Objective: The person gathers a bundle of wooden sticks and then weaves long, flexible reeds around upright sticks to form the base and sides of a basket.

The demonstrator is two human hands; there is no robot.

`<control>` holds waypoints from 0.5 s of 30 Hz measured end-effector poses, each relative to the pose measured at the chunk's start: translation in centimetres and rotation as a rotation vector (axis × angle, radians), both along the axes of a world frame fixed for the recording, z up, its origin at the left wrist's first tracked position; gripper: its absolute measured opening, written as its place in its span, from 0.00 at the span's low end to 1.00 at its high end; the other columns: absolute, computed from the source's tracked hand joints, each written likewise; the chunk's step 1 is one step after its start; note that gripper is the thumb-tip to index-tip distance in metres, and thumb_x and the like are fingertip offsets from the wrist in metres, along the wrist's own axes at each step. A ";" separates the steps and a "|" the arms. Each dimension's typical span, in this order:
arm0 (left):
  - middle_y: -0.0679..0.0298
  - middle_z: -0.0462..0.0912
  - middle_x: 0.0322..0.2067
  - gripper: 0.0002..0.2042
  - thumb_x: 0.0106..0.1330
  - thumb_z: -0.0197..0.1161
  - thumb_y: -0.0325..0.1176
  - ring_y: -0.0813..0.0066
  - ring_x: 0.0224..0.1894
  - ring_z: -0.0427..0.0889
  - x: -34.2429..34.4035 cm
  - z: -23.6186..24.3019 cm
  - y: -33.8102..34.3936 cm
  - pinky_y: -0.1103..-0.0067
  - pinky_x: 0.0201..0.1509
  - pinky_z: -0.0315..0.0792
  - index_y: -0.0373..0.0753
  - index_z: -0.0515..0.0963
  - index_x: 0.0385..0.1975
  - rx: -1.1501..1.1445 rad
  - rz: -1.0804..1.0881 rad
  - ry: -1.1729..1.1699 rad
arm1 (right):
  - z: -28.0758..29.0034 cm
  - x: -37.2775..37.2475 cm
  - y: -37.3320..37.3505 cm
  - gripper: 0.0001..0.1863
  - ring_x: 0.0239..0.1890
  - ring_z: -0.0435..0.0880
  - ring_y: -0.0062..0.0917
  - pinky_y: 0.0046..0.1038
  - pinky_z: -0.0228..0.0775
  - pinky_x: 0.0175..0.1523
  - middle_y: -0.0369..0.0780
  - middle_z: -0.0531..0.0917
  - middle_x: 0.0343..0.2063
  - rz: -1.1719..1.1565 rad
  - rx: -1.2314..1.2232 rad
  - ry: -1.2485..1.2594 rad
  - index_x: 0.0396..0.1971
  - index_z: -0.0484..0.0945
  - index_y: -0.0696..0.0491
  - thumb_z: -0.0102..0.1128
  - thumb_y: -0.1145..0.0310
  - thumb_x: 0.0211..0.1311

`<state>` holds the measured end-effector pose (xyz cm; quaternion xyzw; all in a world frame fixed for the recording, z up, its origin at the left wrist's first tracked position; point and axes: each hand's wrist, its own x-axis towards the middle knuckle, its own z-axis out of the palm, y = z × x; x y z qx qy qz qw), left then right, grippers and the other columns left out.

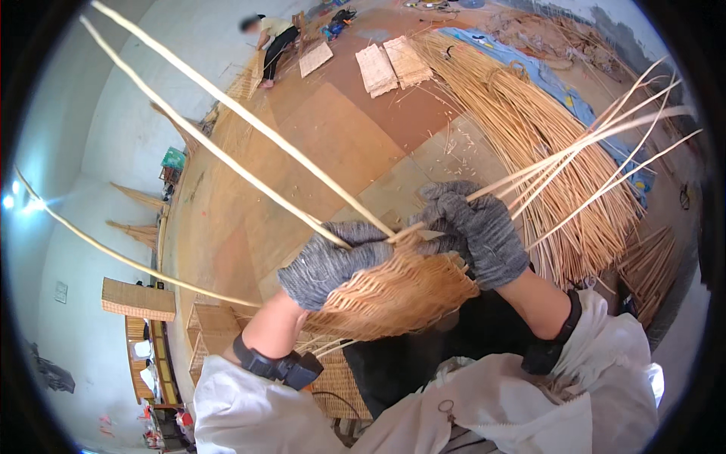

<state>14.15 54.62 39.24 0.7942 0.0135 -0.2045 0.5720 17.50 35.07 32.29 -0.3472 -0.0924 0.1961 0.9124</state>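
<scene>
A woven wicker piece [393, 297] lies over my lap, with long pale rods [189, 129] sticking out from its upper edge to the left and right. My left hand [329, 261], in a grey knit glove, is closed on that edge at the foot of two long rods. Just right of it my right hand [476, 234], gloved alike, has its fingers bent around a rod at the edge, where several loose rods [575, 151] fan out to the right. Where the two hands meet, some fingertips are hidden.
A large bundle of rods [575, 204] lies on the right over a blue sheet [473, 38]. Ahead are woven panels [374, 72] on the floor and another person [276, 45] bending near the wall. Wicker pieces [136, 299] and cluttered shelving [151, 359] stand at the left.
</scene>
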 end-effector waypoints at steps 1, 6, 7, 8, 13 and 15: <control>0.65 0.78 0.29 0.12 0.54 0.62 0.31 0.80 0.32 0.74 0.1 -0.3 -0.1 0.83 0.38 0.69 0.33 0.76 0.36 0.006 -0.001 0.002 | -0.2 0.2 0.1 0.14 0.32 0.79 0.26 0.25 0.78 0.32 0.41 0.77 0.30 -0.001 0.006 0.002 0.38 0.70 0.61 0.53 0.67 0.55; 0.68 0.77 0.24 0.10 0.54 0.62 0.32 0.81 0.29 0.73 0.5 -0.6 -0.6 0.84 0.33 0.68 0.34 0.78 0.32 0.075 0.102 -0.115 | 0.2 2.3 0.9 0.13 0.26 0.79 0.25 0.25 0.78 0.28 0.40 0.75 0.26 0.027 -0.110 0.105 0.33 0.71 0.58 0.56 0.65 0.53; 0.67 0.78 0.24 0.09 0.54 0.62 0.33 0.82 0.27 0.73 0.4 -0.6 -0.6 0.84 0.31 0.68 0.34 0.78 0.31 0.089 0.142 -0.099 | 0.4 2.4 1.0 0.14 0.27 0.80 0.27 0.28 0.78 0.27 0.39 0.74 0.26 0.063 -0.116 0.145 0.35 0.71 0.59 0.56 0.65 0.53; 0.67 0.78 0.23 0.09 0.53 0.63 0.33 0.82 0.26 0.73 0.5 -0.7 -0.6 0.84 0.29 0.68 0.34 0.79 0.29 0.089 0.177 -0.092 | -0.1 2.7 1.2 0.13 0.28 0.80 0.28 0.26 0.78 0.27 0.40 0.74 0.26 0.073 -0.135 0.099 0.35 0.71 0.59 0.55 0.65 0.54; 0.65 0.79 0.23 0.10 0.52 0.63 0.32 0.82 0.25 0.74 0.8 -0.6 -0.9 0.84 0.28 0.69 0.32 0.78 0.29 0.076 0.248 -0.019 | 0.5 2.4 1.0 0.13 0.30 0.80 0.29 0.25 0.78 0.27 0.42 0.73 0.28 0.095 -0.138 0.017 0.35 0.71 0.58 0.51 0.65 0.56; 0.64 0.79 0.23 0.09 0.52 0.64 0.31 0.82 0.25 0.74 1.0 -0.7 -0.9 0.84 0.28 0.69 0.32 0.78 0.28 0.085 0.256 -0.020 | -0.2 2.7 0.9 0.12 0.31 0.80 0.29 0.25 0.78 0.27 0.42 0.73 0.28 0.082 -0.174 -0.081 0.36 0.71 0.58 0.50 0.66 0.56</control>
